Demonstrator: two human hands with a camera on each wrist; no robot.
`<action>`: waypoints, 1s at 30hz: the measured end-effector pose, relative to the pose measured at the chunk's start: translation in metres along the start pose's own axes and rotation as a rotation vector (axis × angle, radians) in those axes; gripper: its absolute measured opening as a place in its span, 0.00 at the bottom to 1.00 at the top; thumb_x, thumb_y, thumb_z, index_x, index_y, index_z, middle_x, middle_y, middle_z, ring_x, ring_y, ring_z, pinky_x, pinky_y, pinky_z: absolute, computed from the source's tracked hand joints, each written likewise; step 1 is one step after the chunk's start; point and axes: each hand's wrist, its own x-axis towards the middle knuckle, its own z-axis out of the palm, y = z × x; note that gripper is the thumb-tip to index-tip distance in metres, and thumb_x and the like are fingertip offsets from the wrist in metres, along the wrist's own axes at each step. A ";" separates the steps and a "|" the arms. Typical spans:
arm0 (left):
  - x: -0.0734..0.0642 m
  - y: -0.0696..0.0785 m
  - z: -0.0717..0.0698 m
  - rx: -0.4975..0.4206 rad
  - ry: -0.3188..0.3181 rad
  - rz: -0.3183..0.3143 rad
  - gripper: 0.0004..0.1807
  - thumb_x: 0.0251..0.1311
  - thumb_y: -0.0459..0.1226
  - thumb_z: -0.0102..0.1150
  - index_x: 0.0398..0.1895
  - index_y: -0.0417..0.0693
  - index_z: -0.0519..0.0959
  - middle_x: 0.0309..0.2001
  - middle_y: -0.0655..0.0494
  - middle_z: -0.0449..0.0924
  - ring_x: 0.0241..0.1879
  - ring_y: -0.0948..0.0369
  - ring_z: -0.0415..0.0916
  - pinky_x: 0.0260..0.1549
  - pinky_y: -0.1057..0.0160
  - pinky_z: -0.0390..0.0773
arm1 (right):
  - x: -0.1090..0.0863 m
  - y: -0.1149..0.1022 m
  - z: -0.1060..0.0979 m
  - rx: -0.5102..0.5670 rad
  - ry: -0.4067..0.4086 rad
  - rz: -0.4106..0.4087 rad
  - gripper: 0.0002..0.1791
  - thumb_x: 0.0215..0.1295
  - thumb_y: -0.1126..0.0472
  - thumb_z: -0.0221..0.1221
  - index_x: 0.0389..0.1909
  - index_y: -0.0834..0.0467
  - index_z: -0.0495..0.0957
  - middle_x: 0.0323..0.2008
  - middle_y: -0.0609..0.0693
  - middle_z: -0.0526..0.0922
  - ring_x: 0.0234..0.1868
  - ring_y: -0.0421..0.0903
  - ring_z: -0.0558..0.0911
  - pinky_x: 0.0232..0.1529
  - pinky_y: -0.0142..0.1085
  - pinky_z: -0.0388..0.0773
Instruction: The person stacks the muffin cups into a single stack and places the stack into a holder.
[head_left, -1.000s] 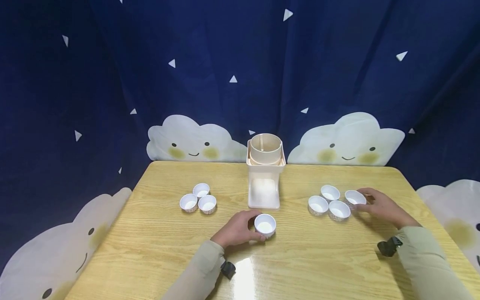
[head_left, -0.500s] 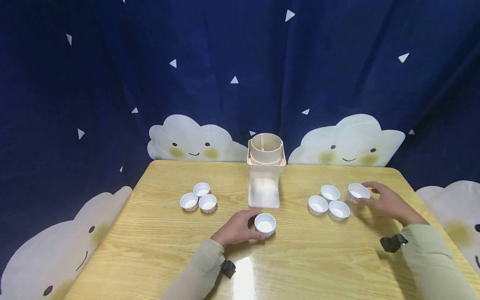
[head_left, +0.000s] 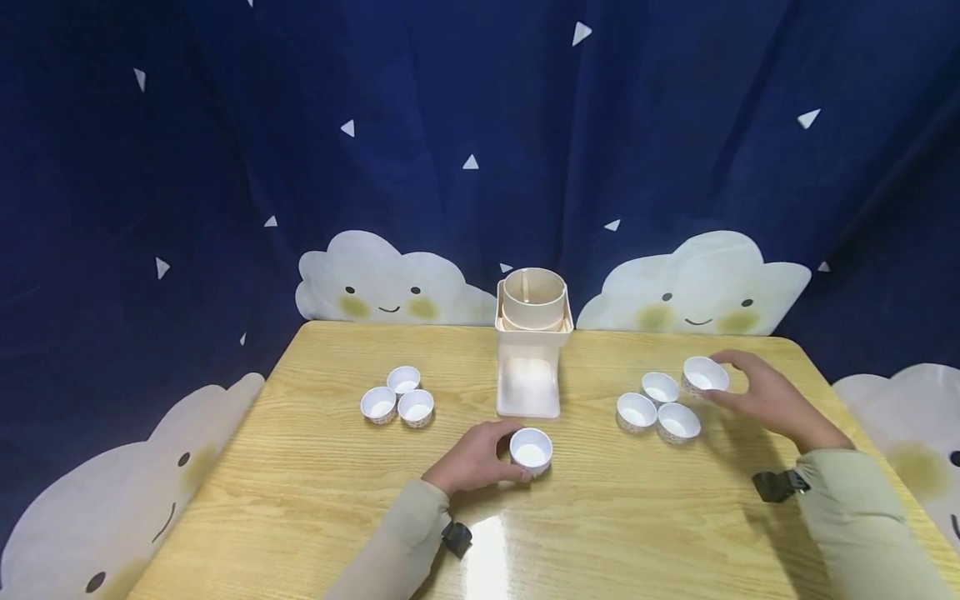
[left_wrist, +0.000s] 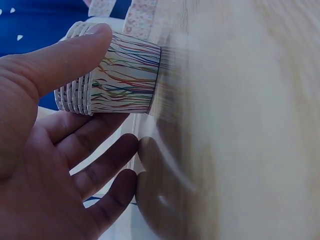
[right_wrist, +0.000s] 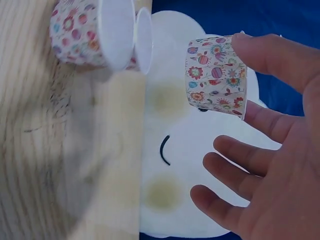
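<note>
At the table's middle, my left hand (head_left: 474,457) grips a nested stack of paper baking cups (left_wrist: 125,75) by thumb and forefinger. Coloured wavy lines run over the outer cup, and several rims show at its open end. The stack stands on the wood. On the right, my right hand (head_left: 768,402) pinches a flower-printed baking cup (right_wrist: 216,75) between thumb and forefinger, its other fingers spread. That cup is raised off the table, its white inside (head_left: 705,375) facing up. Just left of it stand three more baking cups (head_left: 678,422) in a cluster.
A cream-coloured appliance (head_left: 528,367) with a round open drum on top stands at the back centre of the wooden table (head_left: 600,533). Three white-lined cups (head_left: 416,407) sit together on the left. A dark blue curtain (head_left: 420,100) with clouds hangs behind.
My right hand has lifted the flower-printed baking cup from beside its cluster, then moved it slightly left and toward the back. The left hand and its stack have stayed put.
</note>
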 end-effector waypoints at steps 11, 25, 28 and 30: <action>0.001 0.001 0.000 -0.010 -0.004 -0.012 0.28 0.47 0.45 0.77 0.54 0.60 0.79 0.45 0.66 0.83 0.46 0.68 0.76 0.53 0.66 0.74 | 0.000 -0.022 0.002 -0.006 0.035 -0.071 0.36 0.58 0.54 0.70 0.60 0.70 0.69 0.62 0.74 0.69 0.64 0.74 0.65 0.60 0.67 0.63; 0.001 0.001 0.000 -0.016 -0.006 -0.014 0.29 0.47 0.45 0.77 0.55 0.59 0.79 0.46 0.65 0.83 0.47 0.67 0.76 0.53 0.66 0.74 | -0.003 -0.048 0.002 -0.021 0.056 -0.130 0.34 0.55 0.56 0.71 0.58 0.69 0.72 0.64 0.74 0.67 0.65 0.74 0.65 0.61 0.68 0.62; 0.001 0.001 0.000 -0.017 -0.005 -0.017 0.29 0.47 0.45 0.77 0.55 0.59 0.79 0.46 0.65 0.83 0.47 0.67 0.76 0.53 0.65 0.74 | -0.003 -0.053 0.004 -0.037 0.056 -0.154 0.33 0.55 0.57 0.72 0.58 0.69 0.72 0.64 0.74 0.67 0.65 0.74 0.65 0.61 0.68 0.62; 0.001 0.001 0.000 -0.013 -0.007 -0.019 0.30 0.47 0.46 0.77 0.56 0.59 0.79 0.47 0.65 0.83 0.48 0.67 0.76 0.54 0.65 0.74 | -0.003 -0.057 0.004 -0.050 0.049 -0.162 0.33 0.55 0.57 0.72 0.58 0.68 0.73 0.65 0.74 0.68 0.65 0.74 0.65 0.61 0.68 0.62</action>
